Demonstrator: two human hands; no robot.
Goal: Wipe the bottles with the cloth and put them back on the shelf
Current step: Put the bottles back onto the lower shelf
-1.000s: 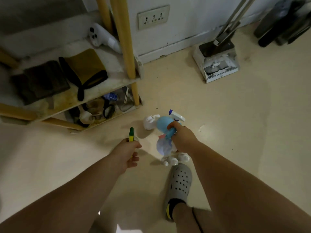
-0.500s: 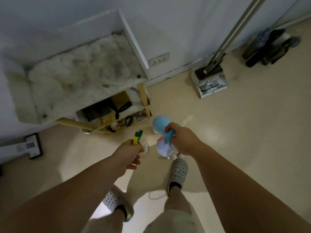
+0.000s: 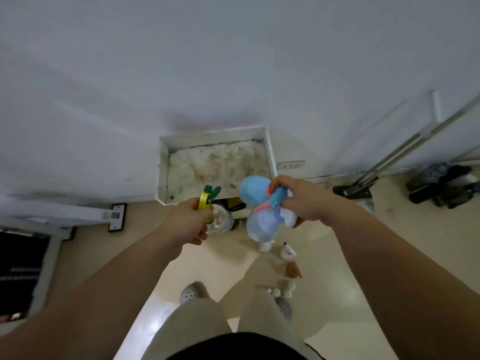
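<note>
- The clear spray bottle with the green-and-yellow trigger [image 3: 218,220] hangs from the left hand [image 3: 185,224], whose fingers curl round its neck. The right hand [image 3: 298,201] is clamped on the blue-triggered bottle [image 3: 265,222]. Both are in mid-air.
- The shelf [image 3: 162,165] lies at twelve o'clock. To my eye, each bottle should land base first, one at a time, inside the rim.
- More small bottles [image 3: 287,252] wait on the floor at five o'clock.
- Half a second ago the person stood lower. Now both bottles are raised and the lower shelves are nearly hidden.
</note>
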